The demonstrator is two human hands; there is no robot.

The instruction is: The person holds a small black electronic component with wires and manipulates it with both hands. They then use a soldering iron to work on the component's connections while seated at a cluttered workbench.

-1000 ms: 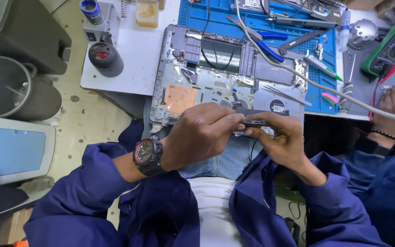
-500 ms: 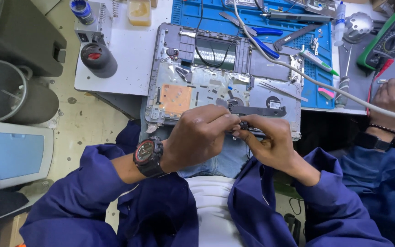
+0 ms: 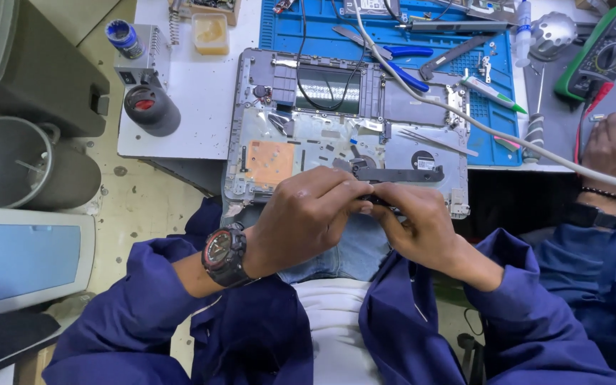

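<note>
An opened grey laptop base (image 3: 393, 107) lies in front of me, half on the white bench and half over my lap, its inner parts and a copper-coloured pad (image 3: 270, 162) bare. My left hand (image 3: 308, 217), with a dark wristwatch, and my right hand (image 3: 418, 224) meet over the base's near edge. Both pinch a long narrow black part (image 3: 401, 175) between the fingertips, and its far end points right above the base. What lies under my fingers is hidden.
A blue work mat (image 3: 493, 121) behind the laptop holds blue-handled pliers (image 3: 404, 60), tweezers, screwdrivers and a white cable (image 3: 465, 117). A green multimeter (image 3: 607, 50) sits far right by another person's hand (image 3: 614, 146). A black holder (image 3: 151, 110) stands on the left, a grey bin (image 3: 8, 164) on the floor.
The view has shifted slightly; my hands stay together on the black part and have drawn a little nearer to the laptop base's near edge.
</note>
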